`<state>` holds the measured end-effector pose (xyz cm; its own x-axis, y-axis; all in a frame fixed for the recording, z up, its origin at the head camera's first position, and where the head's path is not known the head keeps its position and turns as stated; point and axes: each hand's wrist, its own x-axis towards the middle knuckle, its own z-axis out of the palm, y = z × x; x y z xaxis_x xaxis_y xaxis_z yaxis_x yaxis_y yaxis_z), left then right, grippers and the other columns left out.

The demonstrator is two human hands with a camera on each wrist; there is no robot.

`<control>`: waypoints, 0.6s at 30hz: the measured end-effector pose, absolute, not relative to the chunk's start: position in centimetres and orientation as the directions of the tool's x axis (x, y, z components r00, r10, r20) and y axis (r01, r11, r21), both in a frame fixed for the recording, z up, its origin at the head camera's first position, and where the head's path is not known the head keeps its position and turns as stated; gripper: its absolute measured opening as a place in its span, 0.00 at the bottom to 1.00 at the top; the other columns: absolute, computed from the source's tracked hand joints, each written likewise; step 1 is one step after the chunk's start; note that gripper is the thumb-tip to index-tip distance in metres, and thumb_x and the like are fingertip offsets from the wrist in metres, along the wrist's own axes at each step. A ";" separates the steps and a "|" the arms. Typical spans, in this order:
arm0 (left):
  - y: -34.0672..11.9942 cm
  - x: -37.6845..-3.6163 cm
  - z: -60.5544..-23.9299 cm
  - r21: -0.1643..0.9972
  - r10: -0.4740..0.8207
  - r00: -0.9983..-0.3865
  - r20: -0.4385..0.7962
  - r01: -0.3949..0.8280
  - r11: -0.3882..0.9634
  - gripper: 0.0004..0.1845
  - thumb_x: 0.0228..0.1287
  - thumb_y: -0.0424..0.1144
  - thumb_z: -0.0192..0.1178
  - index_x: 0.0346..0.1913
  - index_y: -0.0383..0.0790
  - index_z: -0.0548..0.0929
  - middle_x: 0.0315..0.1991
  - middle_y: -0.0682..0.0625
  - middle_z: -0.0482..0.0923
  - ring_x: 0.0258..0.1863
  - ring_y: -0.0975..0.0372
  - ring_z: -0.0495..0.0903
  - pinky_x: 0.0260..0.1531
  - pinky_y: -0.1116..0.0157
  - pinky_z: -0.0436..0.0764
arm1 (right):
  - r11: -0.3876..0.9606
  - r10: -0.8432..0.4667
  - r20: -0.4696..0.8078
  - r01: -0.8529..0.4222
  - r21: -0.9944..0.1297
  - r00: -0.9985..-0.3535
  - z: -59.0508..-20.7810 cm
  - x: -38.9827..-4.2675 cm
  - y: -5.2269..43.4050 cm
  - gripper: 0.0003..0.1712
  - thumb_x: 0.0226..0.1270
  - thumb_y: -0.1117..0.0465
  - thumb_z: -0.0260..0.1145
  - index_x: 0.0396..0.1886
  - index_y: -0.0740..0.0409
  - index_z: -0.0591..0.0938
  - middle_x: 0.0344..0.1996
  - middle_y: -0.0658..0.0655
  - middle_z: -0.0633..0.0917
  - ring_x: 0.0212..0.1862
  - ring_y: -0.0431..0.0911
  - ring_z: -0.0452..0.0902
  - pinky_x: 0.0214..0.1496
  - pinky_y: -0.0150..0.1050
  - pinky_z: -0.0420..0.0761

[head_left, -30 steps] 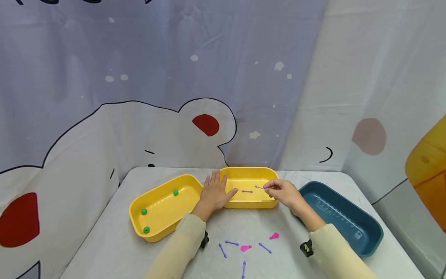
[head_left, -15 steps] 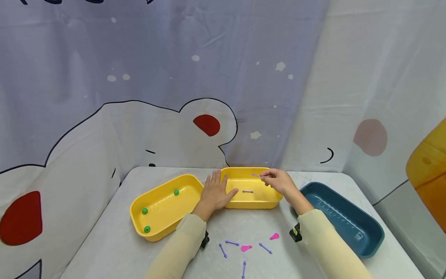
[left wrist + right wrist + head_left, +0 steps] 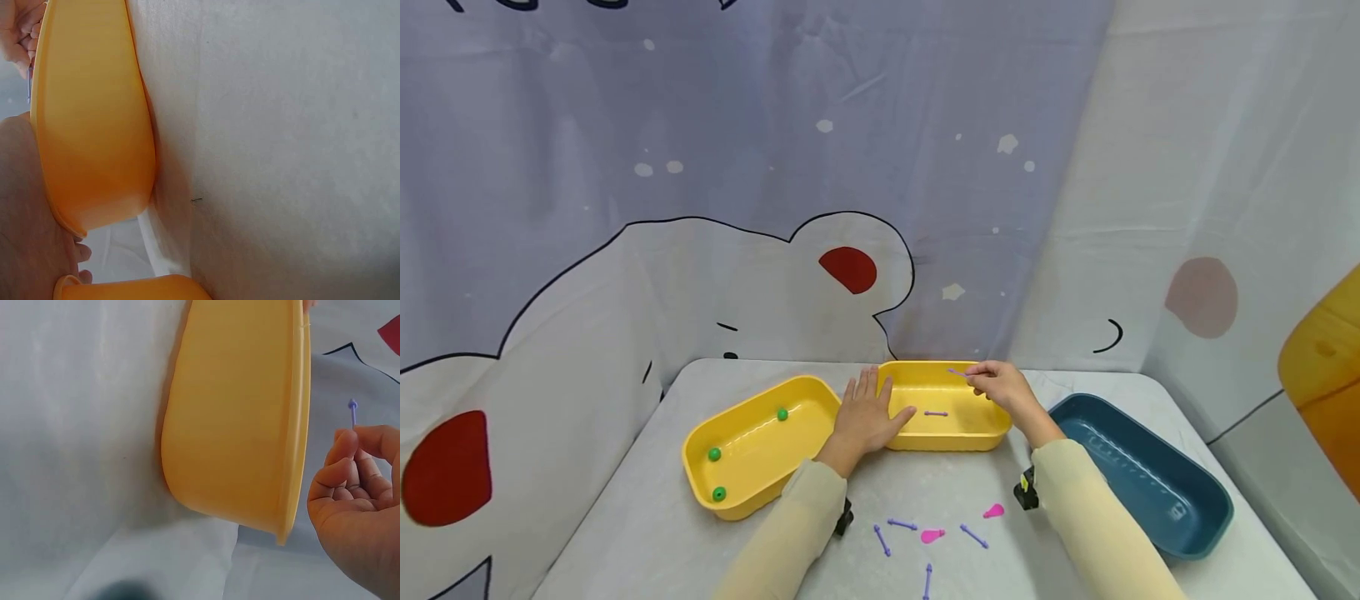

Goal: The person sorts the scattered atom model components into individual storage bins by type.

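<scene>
Purple plastic pin (image 3: 958, 373) is being pinched in the right hand (image 3: 1000, 387), fingers (image 3: 342, 449) clamped on it, hovering above the middle yellow tray (image 3: 917, 437). At nine o'clock, the left hand (image 3: 863, 419) is resting flat, fingers apart, on that tray's rim; another pin (image 3: 935, 413) is lying inside.

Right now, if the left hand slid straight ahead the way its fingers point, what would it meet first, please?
Probably nothing soon: the left hand rests on the middle yellow tray's left rim, its fingers pointing at bare table and then the curtain.
</scene>
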<state>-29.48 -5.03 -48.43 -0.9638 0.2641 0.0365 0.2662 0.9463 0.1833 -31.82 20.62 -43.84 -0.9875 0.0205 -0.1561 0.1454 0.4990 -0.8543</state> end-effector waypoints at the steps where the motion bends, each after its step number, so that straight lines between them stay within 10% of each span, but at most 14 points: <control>1: -5.0 -29.5 -48.4 0.183 0.263 -0.964 0.036 0.265 0.947 0.47 0.72 0.74 0.32 0.81 0.44 0.54 0.82 0.40 0.42 0.82 0.49 0.42 0.79 0.49 0.41 | 0.496 0.023 -0.160 0.150 -0.855 -0.987 -43.9 -31.9 20.6 0.18 0.74 0.57 0.64 0.55 0.64 0.82 0.52 0.67 0.84 0.54 0.62 0.79 0.53 0.49 0.76; 18: -5.0 -29.5 -48.4 0.179 0.261 -0.965 0.029 0.262 0.948 0.47 0.72 0.73 0.32 0.81 0.44 0.54 0.82 0.40 0.42 0.82 0.49 0.43 0.79 0.49 0.42 | 0.511 -0.038 -0.132 0.094 -0.854 -0.991 -43.7 -30.2 20.3 0.14 0.74 0.56 0.63 0.52 0.58 0.84 0.47 0.61 0.85 0.50 0.60 0.79 0.57 0.53 0.76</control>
